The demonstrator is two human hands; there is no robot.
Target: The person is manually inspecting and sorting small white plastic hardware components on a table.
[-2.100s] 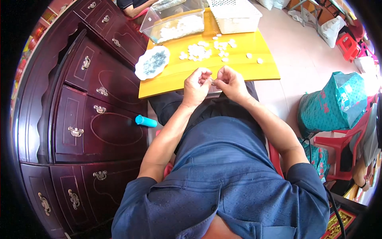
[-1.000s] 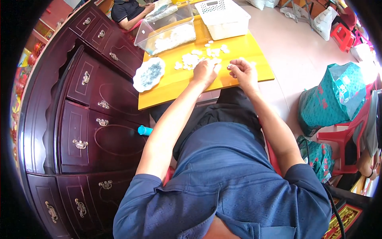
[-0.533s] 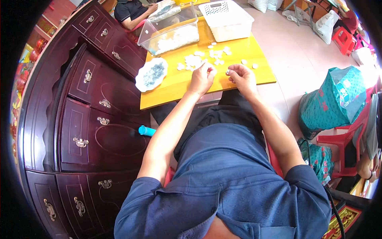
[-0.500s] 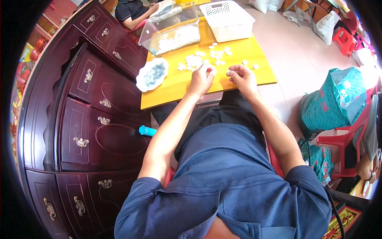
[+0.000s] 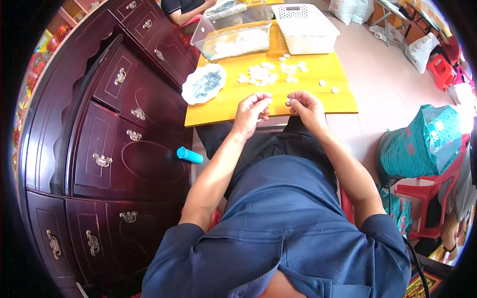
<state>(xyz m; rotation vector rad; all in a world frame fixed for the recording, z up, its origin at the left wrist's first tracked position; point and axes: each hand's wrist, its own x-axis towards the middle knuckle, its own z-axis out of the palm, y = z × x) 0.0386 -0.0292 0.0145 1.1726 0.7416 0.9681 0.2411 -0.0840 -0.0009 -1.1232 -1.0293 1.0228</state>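
Dark wood cabinet (image 5: 114, 129): it is big and stands on the person's left, with many drawers and metal handles.
Yellow table (image 5: 233, 102): it sits in front of the person, just past the knees.
Clear box (image 5: 233, 35): it stands at the far side of the table with white stuff inside.
White basket (image 5: 305, 27): it stands just beside the clear box, on the right.
Blue and white plate (image 5: 202, 83): it lies near the left edge of the table.
Pile of small white pieces (image 5: 261, 74): they lie in the middle of the table, just past both hands.
Left hand (image 5: 251, 109): it is at the near edge of the table, fingers curled in tight. What it holds cannot be seen.
Right hand (image 5: 305, 104): it is beside the left hand, at the same edge. Thumb and finger pinch shut on the small white piece.
Small white piece (image 5: 287, 101): it sits at the right fingertips, between the two hands. The right hand has it; the left hand is close, just to its left. It is too small to tell which way it lies.
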